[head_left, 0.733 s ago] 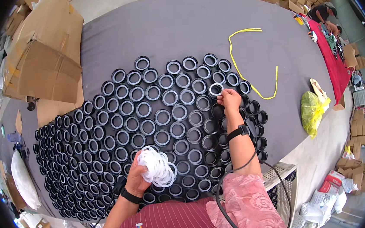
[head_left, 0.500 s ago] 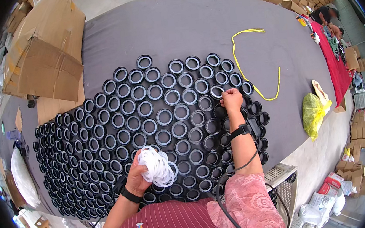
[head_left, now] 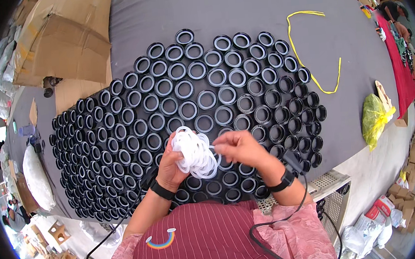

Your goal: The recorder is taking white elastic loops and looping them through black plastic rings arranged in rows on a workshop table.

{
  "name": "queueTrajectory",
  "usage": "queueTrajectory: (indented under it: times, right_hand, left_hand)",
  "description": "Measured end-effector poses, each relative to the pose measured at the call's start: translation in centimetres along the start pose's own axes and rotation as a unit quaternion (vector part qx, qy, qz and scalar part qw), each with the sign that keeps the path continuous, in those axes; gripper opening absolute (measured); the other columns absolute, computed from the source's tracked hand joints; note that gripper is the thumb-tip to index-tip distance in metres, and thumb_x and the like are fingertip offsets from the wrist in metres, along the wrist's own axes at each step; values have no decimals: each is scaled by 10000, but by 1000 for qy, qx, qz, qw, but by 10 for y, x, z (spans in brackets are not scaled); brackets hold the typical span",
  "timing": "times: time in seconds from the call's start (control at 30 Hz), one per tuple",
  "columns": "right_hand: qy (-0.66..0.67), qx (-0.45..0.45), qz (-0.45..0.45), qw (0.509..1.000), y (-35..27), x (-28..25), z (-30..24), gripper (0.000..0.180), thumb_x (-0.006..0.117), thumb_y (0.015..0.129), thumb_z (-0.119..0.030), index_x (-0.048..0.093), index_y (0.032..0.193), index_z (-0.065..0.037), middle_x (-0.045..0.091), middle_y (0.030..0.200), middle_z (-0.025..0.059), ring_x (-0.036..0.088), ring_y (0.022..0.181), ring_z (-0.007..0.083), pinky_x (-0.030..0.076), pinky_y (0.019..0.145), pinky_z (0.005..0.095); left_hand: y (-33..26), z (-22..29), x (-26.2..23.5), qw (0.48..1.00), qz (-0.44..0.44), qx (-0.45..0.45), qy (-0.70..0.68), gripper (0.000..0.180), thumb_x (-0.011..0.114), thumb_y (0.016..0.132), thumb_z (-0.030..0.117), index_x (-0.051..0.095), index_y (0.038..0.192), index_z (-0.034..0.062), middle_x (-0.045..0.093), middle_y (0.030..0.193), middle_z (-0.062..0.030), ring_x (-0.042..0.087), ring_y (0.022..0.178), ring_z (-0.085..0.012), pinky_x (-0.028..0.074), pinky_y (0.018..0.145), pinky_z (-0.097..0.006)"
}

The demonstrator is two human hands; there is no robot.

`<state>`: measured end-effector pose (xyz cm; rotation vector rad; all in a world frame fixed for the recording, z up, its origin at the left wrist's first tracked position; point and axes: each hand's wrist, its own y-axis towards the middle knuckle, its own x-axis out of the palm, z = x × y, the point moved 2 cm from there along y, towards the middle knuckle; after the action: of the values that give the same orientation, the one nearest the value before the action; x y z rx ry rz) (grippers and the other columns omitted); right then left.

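Note:
My left hand point(head_left: 170, 163) is closed around a thick bunch of thin white plastic rings point(head_left: 196, 155), held above the table. At the bunch's right edge, my right hand point(head_left: 243, 148) pinches with thumb and fingers against a white ring. Beneath and around both hands lie many round black rings point(head_left: 185, 98), laid out flat in close rows. Most of them show a pale band inside the rim. Several at the right, such as a darker ring point(head_left: 277, 140), look black throughout. My hands and the bunch hide some of the black rings.
The black rings lie on a grey-covered table point(head_left: 236, 8). A large cardboard box point(head_left: 69, 48) stands at the far left. Yellow strapping point(head_left: 292, 43) and a tied yellow bag point(head_left: 378, 119) lie to the right. Cables run from my wrists; a perforated metal rack point(head_left: 328, 188) sits near my right side.
My right hand has come back from the black rings at the right to the white bunch in my left hand. The view has shifted, so the table's contents appear higher and further right.

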<state>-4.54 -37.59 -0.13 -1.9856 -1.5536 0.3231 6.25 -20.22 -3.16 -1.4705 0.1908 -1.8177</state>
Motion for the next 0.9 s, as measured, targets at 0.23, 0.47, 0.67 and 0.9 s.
queueTrajectory:
  times: [0.23, 0.47, 0.67, 0.9]
  right_hand:
    - [-21, -48, 97, 994, -28, 9, 26, 158, 627, 855, -143, 643, 853, 13, 605, 659, -4, 547, 552, 61, 452, 517, 226]
    - [-127, -148, 248, 949, -31, -42, 24, 96, 631, 827, -88, 659, 862, -3, 613, 766, 67, 572, 686, 122, 457, 630, 262]
    - [-145, -163, 361, 907, -1, -101, 28, 151, 643, 854, -148, 672, 876, -1, 613, 643, 24, 547, 591, 83, 446, 572, 242]
    - [-94, -136, 407, 898, 31, -123, 20, 169, 657, 850, -174, 692, 881, -11, 639, 650, 21, 583, 565, 75, 459, 537, 228]
  left_hand:
    - [-8, -11, -4, 992, -60, 9, 109, 418, 652, 741, 129, 510, 1125, 43, 593, 1016, -127, 612, 952, -288, 522, 811, -427]
    - [-7, -17, -21, 995, -79, -55, 12, 602, 599, 662, -30, 463, 1243, 59, 571, 1151, -120, 574, 1087, -302, 478, 950, -470]
    - [-10, -8, -20, 997, -74, -36, 6, 630, 582, 658, -24, 450, 1268, 61, 568, 1160, -138, 573, 1086, -318, 472, 951, -482]
    - [-9, -5, -24, 998, -50, -40, 5, 635, 567, 649, -25, 450, 1266, 73, 565, 1153, -136, 572, 1082, -329, 466, 954, -491]
